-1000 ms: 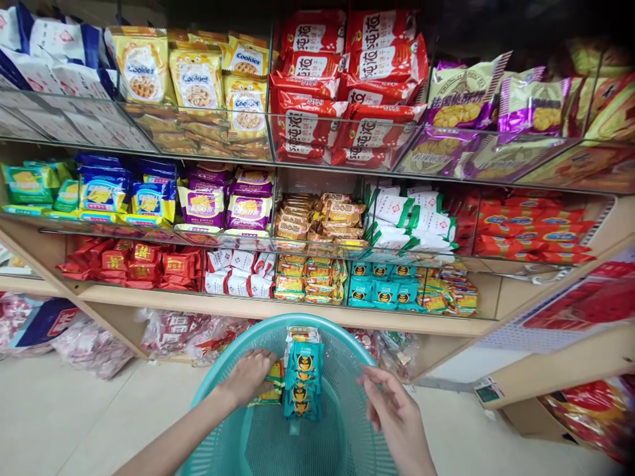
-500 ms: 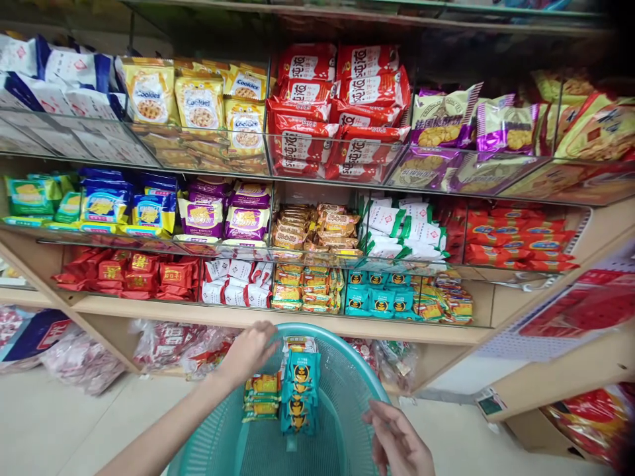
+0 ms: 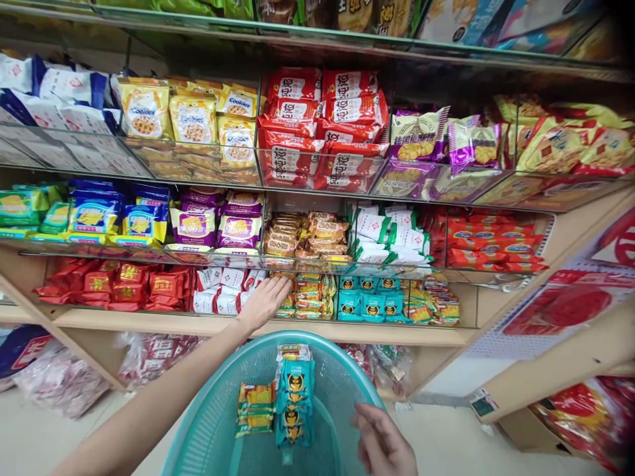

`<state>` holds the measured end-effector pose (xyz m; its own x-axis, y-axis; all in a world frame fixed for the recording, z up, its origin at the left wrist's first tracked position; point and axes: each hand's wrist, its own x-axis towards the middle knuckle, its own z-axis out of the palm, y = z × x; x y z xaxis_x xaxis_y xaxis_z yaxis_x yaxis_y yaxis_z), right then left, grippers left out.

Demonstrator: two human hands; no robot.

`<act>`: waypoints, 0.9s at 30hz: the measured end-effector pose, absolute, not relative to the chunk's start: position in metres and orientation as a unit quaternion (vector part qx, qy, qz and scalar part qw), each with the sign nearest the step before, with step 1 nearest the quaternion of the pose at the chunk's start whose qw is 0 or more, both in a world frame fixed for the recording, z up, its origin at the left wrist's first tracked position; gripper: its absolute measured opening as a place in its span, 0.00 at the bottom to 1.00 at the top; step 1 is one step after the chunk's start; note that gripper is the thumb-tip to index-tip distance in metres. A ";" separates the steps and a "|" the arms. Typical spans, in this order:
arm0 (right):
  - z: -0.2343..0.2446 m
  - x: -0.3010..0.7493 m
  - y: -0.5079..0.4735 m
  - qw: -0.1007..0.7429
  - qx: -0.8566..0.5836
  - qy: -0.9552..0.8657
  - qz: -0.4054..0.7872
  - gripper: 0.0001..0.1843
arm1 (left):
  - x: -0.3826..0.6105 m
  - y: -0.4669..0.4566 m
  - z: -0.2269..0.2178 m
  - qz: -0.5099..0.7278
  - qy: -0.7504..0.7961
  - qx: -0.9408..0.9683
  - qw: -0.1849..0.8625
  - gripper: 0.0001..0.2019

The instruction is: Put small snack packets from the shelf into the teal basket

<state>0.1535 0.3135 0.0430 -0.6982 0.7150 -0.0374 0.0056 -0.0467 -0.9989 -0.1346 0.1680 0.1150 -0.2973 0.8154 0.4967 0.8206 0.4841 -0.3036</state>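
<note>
My left hand [image 3: 265, 303] reaches over the basket to the lowest shelf, fingers stretched out at the front of the yellow-green snack packets [image 3: 313, 296]. White-and-red packets [image 3: 231, 291] sit just left of it. Whether the fingertips touch a packet I cannot tell. Low at the right side of the turquoise plastic basket [image 3: 342, 370], my right hand [image 3: 380, 439] hovers with loosely bent fingers apart and nothing visible in them. Inside the basket lie a row of teal packets [image 3: 294, 403], a short stack of yellow-green packets [image 3: 256, 410] and a white packet [image 3: 294, 352] behind.
Teal packets [image 3: 373, 304] fill the compartment to the right; red packets [image 3: 131, 285] lie at left. Glass shelf fronts [image 3: 312, 268] and dividers edge the compartments. Bagged goods [image 3: 153, 357] stand beneath the shelf. A cardboard box [image 3: 528, 426] sits at lower right.
My left hand has moved from above the basket's far rim forward and up to the lowest shelf. My right hand stays near the basket's right side. The view has tilted up slightly.
</note>
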 end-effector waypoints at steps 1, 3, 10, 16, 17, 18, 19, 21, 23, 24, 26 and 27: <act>0.050 0.143 0.315 0.259 -0.255 -0.671 0.647 0.22 | -0.130 0.163 0.113 -0.010 -0.808 -0.503 0.306 0.20; 0.067 0.113 0.320 0.242 -0.160 -0.756 0.587 0.16 | -0.118 0.151 0.107 -0.026 -0.816 -0.490 0.305 0.18; 0.098 -0.035 0.329 0.342 0.066 -0.876 0.335 0.21 | -0.062 0.074 0.059 -0.172 -0.900 -0.334 0.222 0.14; 0.087 -0.091 0.317 0.370 0.016 -0.907 0.202 0.22 | -0.024 0.016 0.008 -0.304 -0.915 -0.232 0.126 0.18; 0.085 -0.095 0.317 0.376 0.008 -0.907 0.188 0.22 | -0.018 0.012 0.004 -0.320 -0.914 -0.219 0.119 0.19; 0.084 -0.098 0.316 0.379 0.002 -0.909 0.175 0.22 | -0.012 0.010 0.000 -0.333 -0.913 -0.206 0.117 0.19; 0.083 -0.101 0.316 0.381 -0.001 -0.910 0.162 0.22 | -0.007 0.009 -0.002 -0.342 -0.911 -0.195 0.119 0.20; 0.081 -0.105 0.318 0.380 -0.006 -0.915 0.137 0.21 | 0.000 0.010 -0.006 -0.352 -0.909 -0.182 0.132 0.20; 0.080 -0.108 0.319 0.370 -0.009 -0.922 0.109 0.20 | 0.003 0.012 -0.008 -0.351 -0.907 -0.181 0.142 0.21; 0.079 -0.109 0.320 0.364 -0.012 -0.927 0.093 0.20 | 0.003 0.012 -0.010 -0.349 -0.907 -0.184 0.144 0.20; 0.078 -0.110 0.320 0.353 -0.022 -0.933 0.062 0.20 | 0.002 0.013 -0.012 -0.344 -0.908 -0.190 0.147 0.20; 0.078 -0.110 0.319 0.350 -0.029 -0.935 0.049 0.20 | 0.001 0.013 -0.012 -0.341 -0.908 -0.191 0.148 0.20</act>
